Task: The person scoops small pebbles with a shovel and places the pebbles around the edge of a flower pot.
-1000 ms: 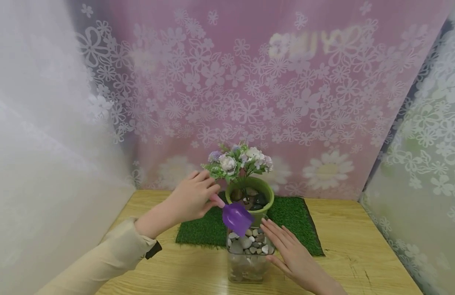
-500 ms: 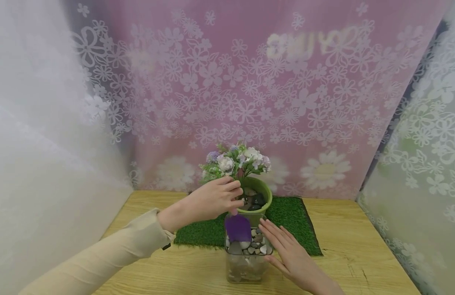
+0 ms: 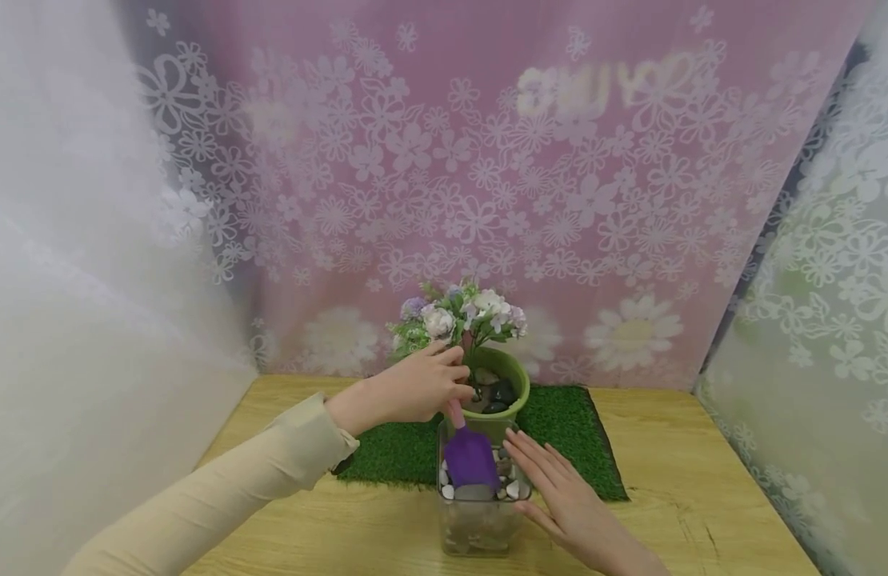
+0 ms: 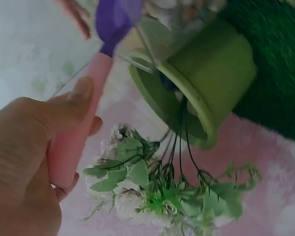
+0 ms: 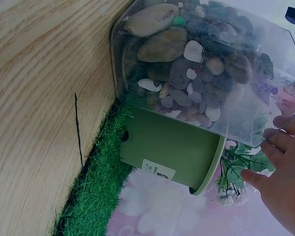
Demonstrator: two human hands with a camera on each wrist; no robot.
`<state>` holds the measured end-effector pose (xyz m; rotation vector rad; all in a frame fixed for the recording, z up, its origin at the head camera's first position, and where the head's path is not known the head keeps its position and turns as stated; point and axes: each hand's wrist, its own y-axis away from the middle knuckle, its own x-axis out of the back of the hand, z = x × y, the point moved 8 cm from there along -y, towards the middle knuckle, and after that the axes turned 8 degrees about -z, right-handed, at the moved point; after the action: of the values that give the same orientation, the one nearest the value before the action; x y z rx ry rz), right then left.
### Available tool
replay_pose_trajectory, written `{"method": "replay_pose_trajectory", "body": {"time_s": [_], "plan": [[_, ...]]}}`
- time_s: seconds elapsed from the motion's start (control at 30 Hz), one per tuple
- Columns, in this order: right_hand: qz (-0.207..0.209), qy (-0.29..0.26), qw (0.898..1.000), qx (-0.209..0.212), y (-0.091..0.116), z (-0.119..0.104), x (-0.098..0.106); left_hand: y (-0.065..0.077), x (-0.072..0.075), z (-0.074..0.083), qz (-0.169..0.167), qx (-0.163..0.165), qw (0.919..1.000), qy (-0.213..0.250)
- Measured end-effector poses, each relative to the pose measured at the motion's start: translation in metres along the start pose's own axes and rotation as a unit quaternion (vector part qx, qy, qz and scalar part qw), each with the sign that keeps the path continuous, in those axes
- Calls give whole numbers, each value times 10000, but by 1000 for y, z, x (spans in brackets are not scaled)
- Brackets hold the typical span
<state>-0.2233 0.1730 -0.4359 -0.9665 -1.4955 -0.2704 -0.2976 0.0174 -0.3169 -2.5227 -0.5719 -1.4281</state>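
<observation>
My left hand [image 3: 426,386] grips the pink handle of a small shovel [image 3: 471,460]; in the left wrist view the thumb lies along the handle [image 4: 74,132]. The shovel's purple blade tilts down inside a clear square container [image 3: 480,524], over the pebbles [image 5: 184,73] that partly fill it. A grey stone shows at the blade's front edge. With straight fingers, my right hand [image 3: 562,496] rests against the right side of the container's rim. Just behind the container stands a green flower pot [image 3: 519,384] with dark stones and artificial flowers [image 3: 462,312].
Pot and container stand on or by a green artificial turf mat [image 3: 570,432] laid over a wooden table [image 3: 667,472]. A pink flowered curtain [image 3: 473,160] hangs behind, with pale sheets on both sides.
My left hand has moved right and brought the shovel over the container. Its blade has turned and gone down among the pebbles. The right hand has stayed at the rim.
</observation>
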Motion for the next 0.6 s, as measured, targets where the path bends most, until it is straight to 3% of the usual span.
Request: {"method": "replay_pose_trajectory", "body": {"time_s": [0.23,0.37,0.6], "plan": [[113,154,9998,45,0,-3,3,6,-13,-5,-298,408,9949,871],[-14,74,9999,-68,0,-2,2,9,-19,-6,-454,623,9858,1491],[-17,89,9999,-83,0,-2,0,18,-43,-8,-592,997,9703,2125]]}}
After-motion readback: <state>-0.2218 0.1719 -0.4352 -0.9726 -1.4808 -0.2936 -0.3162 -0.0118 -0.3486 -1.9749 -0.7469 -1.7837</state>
